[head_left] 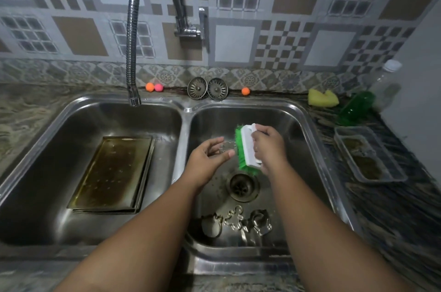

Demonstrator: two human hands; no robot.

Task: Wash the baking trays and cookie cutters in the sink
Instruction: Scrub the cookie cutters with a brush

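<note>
**dishguy:** So where's everything at?

**suds42:** Dead centre of the frame, over the right basin of the sink (186, 110). The left hand (207, 160) pinches a little metal cookie cutter (228, 146) between thumb and fingertips, fingers only slightly bent. The right hand (269, 146) is curled tight round the white back of a scrub brush (248, 148), green bristles right up against the cutter.

**dishguy:** And the other cutters? The trays?

**suds42:** A few loose cutters (236, 221) lie on the basin floor, lower centre, just below the drain (243, 186). The baking trays (112, 172) sit stacked flat in the left basin, centre left, brown and grimy. The faucet hose (132, 41) hangs over that basin from the upper left.

**dishguy:** Anything on the counter?

**suds42:** Right edge: a yellow sponge (322, 98), a green bottle (355, 108), a clear tub (367, 155). Two strainer plugs (207, 88) lean on the wall, upper centre.
</note>
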